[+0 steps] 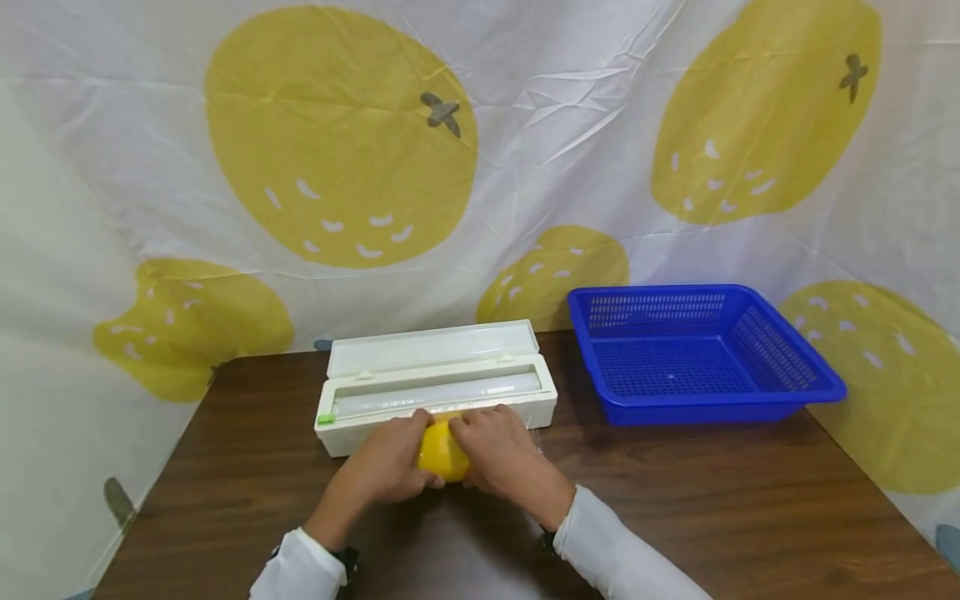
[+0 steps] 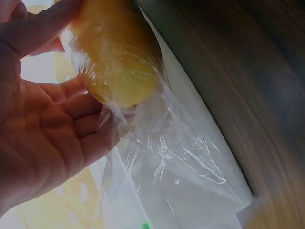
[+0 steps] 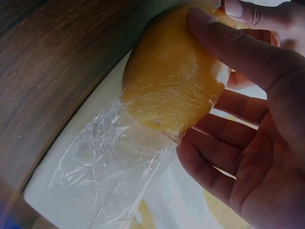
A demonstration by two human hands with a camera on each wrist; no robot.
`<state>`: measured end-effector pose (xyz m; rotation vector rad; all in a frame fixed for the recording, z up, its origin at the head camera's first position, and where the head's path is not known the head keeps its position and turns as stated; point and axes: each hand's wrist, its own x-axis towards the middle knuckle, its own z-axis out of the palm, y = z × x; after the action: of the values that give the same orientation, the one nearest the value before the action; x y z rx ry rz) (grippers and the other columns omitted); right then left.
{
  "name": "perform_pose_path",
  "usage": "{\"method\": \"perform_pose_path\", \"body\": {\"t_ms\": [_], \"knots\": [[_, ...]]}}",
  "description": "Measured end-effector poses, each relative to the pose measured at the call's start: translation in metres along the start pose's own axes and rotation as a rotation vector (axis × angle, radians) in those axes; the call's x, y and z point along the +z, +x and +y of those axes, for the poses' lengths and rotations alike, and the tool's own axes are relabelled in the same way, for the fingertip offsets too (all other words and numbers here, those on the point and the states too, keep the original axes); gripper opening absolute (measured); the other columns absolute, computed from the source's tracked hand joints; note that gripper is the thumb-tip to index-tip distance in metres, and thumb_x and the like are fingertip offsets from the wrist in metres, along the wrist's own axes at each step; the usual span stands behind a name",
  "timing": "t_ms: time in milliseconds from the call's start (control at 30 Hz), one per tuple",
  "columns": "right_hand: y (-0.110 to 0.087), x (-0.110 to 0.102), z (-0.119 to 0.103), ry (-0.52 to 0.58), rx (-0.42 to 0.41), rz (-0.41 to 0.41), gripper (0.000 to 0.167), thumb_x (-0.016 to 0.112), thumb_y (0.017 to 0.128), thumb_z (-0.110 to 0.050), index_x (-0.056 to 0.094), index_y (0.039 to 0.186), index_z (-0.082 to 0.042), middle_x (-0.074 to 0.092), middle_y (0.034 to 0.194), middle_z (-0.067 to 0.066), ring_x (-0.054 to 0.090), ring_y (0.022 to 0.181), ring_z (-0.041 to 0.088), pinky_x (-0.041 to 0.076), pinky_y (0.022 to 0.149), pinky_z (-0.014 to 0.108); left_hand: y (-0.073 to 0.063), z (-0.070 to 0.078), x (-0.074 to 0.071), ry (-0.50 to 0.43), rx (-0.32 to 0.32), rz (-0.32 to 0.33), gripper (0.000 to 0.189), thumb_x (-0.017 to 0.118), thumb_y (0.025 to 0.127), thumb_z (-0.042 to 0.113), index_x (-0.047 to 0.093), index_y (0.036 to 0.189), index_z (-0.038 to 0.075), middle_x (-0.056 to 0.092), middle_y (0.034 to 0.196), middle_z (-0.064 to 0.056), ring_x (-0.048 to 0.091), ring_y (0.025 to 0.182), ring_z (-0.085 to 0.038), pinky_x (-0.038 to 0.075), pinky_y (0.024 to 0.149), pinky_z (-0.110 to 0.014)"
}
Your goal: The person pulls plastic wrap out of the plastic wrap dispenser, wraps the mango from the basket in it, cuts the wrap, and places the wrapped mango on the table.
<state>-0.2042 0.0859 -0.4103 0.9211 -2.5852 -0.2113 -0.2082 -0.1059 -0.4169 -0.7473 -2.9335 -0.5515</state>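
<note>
A smooth yellow oval fruit (image 1: 442, 454), its exact kind unclear, is held between both hands just in front of a white cling film dispenser (image 1: 435, 392). My left hand (image 1: 390, 457) grips its left side, thumb nearest me. On the other side, my right hand (image 1: 501, 448) holds it the same way. Clear cling film (image 2: 176, 157) stretches over the fruit and trails loose past its end in the left wrist view. More crinkled film (image 3: 109, 157) hangs off the opposite end in the right wrist view. Whether this film still joins the roll, I cannot tell.
The dispenser's lid (image 1: 435, 348) stands raised, showing a film roll (image 1: 442, 393) inside. A green slider (image 1: 326, 418) sits at its left end. At the right back stands a blue perforated basket (image 1: 600, 367). A lemon-patterned cloth (image 1: 525, 167) hangs behind the brown wooden table (image 1: 697, 492).
</note>
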Motion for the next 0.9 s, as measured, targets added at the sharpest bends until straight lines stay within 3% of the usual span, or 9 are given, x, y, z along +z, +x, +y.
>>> {"method": "perform_pose_path", "body": {"t_ms": [133,333,567,900], "knots": [[0.0,0.0,0.004,0.055,-0.013,-0.013,0.057,0.093,0.064,-0.045,0.066,0.106,-0.017,0.069,0.096,-0.003,0.067,0.082,0.018,0.054,0.073,0.035,0.001,-0.004,-0.002,-0.051,0.002,-0.028,0.062,0.091,0.07,0.029,0.058,0.117,0.005,0.061,0.088,0.0,0.052,0.074,-0.015,0.047,0.072,-0.035],[0.0,0.003,0.008,0.134,-0.026,-0.064,0.056,0.09,0.07,-0.044,0.064,0.111,-0.018,0.068,0.101,-0.003,0.066,0.085,0.018,0.054,0.075,0.035,0.0,-0.007,-0.006,-0.108,0.057,-0.045,0.049,0.086,0.075,0.028,0.062,0.113,0.007,0.058,0.085,0.003,0.05,0.074,-0.012,0.043,0.068,-0.031],[0.0,0.006,0.015,0.242,-0.059,-0.071,0.046,0.089,0.07,-0.037,0.061,0.101,-0.019,0.067,0.092,-0.006,0.062,0.078,0.016,0.052,0.067,0.035,-0.001,-0.005,-0.005,-0.146,0.041,-0.078,0.043,0.084,0.079,0.028,0.062,0.111,0.011,0.056,0.084,0.004,0.05,0.073,-0.012,0.042,0.069,-0.031],[0.002,0.005,0.023,0.321,-0.072,-0.107,0.043,0.092,0.068,-0.03,0.061,0.097,-0.022,0.061,0.082,-0.008,0.058,0.074,0.013,0.048,0.065,0.032,-0.005,0.01,-0.006,-0.129,0.034,0.014,0.041,0.088,0.074,0.028,0.068,0.103,0.006,0.057,0.08,0.003,0.048,0.073,-0.013,0.04,0.066,-0.029]]}}
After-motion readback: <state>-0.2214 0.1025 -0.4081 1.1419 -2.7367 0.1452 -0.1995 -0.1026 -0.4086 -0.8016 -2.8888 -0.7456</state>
